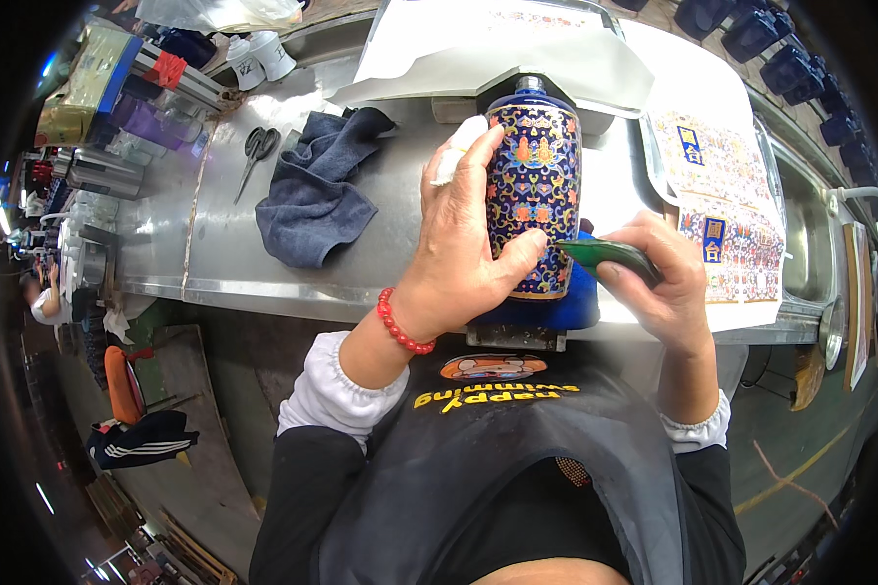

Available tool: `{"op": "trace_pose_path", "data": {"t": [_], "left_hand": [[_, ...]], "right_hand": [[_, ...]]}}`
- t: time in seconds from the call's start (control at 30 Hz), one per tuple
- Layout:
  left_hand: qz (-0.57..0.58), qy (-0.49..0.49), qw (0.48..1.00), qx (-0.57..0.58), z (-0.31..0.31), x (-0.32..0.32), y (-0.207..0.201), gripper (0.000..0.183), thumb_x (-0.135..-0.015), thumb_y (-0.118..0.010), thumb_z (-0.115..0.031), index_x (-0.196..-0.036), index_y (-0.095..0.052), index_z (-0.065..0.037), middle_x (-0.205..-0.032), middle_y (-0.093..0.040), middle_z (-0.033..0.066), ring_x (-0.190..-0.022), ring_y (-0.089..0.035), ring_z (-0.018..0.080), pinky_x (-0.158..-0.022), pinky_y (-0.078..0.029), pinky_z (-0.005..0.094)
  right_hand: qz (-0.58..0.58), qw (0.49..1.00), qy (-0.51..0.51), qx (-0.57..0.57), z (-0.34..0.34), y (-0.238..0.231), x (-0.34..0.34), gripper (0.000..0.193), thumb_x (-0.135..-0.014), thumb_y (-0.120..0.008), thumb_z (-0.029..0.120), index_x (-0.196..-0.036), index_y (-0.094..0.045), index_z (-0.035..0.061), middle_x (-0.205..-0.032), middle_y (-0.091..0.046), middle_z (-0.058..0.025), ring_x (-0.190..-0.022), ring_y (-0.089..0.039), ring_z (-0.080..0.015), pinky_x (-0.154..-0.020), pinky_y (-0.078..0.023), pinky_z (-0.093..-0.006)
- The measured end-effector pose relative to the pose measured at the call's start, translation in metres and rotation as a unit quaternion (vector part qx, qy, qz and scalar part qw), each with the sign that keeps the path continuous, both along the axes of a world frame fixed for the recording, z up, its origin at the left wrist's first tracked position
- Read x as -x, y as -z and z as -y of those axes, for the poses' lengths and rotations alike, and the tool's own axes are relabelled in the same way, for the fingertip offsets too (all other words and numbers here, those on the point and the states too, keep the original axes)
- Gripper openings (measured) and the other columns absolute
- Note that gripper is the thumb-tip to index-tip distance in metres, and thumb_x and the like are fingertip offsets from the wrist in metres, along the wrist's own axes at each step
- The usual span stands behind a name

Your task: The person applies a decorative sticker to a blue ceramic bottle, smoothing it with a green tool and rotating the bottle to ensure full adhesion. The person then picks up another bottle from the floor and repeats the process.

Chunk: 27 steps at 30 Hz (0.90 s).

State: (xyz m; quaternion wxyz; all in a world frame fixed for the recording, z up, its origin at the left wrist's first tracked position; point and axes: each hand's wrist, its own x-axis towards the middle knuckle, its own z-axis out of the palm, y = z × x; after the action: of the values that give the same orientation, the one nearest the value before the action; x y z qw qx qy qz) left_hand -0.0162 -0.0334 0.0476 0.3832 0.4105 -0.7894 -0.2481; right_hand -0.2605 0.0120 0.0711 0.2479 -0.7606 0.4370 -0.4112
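Note:
A dark blue bottle (pixel 534 166) with a dense gold, red and orange pattern lies with its neck pointing away from me. My left hand (pixel 458 229) holds it along its left side, the thumb pressed on the patterned face near the base. A white cover wraps one finger of that hand, and red beads circle the wrist. In my right hand (pixel 668 278) is a flat green scraper (pixel 603 256), its tip at the bottle's lower right side. Under the bottle's base end shows a blue glossy surface (pixel 556 310).
On the metal bench (pixel 224 249), a grey-blue cloth (pixel 317 190) and scissors (pixel 257 156) lie to the left. Printed pattern sheets (pixel 727 195) lie at the right, beside a sink (pixel 810 249). White paper (pixel 498 63) spreads behind the bottle. Dark blue containers (pixel 756 34) line the far right.

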Motion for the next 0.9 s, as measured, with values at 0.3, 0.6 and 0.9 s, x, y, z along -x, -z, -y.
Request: {"op": "trace_pose_path", "data": {"t": [0.3,0.6,0.9], "left_hand": [[-0.163,-0.007,0.984,-0.075,-0.012,0.004,0.017,0.073,-0.088,-0.062,-0.014,-0.15,-0.032,0.009,-0.151,-0.038,0.0287,-0.141,-0.034,0.0414,-0.121,-0.021,0.0491],[0.166,0.053,0.944,0.279,-0.053,-0.003,0.009,0.05,-0.1,-0.054,-0.047,-0.135,-0.064,-0.012,-0.126,-0.07,0.0067,-0.141,-0.042,0.0356,-0.121,0.004,0.0654],[0.183,-0.036,0.956,0.228,-0.061,0.0,0.011,0.052,-0.102,-0.052,-0.051,-0.134,-0.065,-0.012,-0.132,-0.066,0.0064,-0.137,-0.044,0.0323,-0.122,0.002,0.0637]], "right_hand": [[0.037,0.995,0.002,-0.088,0.003,-0.01,-0.013,0.014,-0.086,-0.072,0.008,-0.095,-0.068,-0.0021,-0.077,-0.063,-0.0059,-0.065,-0.057,-0.013,-0.059,-0.043,-0.0276],[0.154,0.975,0.046,-0.155,0.005,0.0,-0.012,0.012,-0.091,-0.072,0.007,-0.098,-0.068,-0.0012,-0.08,-0.066,-0.0024,-0.072,-0.06,-0.0075,-0.064,-0.048,-0.0238],[0.146,0.97,0.089,-0.171,-0.002,0.01,-0.014,0.013,-0.095,-0.07,0.011,-0.102,-0.067,0.0,-0.084,-0.068,-0.001,-0.075,-0.059,-0.0052,-0.067,-0.049,-0.0226]]}}
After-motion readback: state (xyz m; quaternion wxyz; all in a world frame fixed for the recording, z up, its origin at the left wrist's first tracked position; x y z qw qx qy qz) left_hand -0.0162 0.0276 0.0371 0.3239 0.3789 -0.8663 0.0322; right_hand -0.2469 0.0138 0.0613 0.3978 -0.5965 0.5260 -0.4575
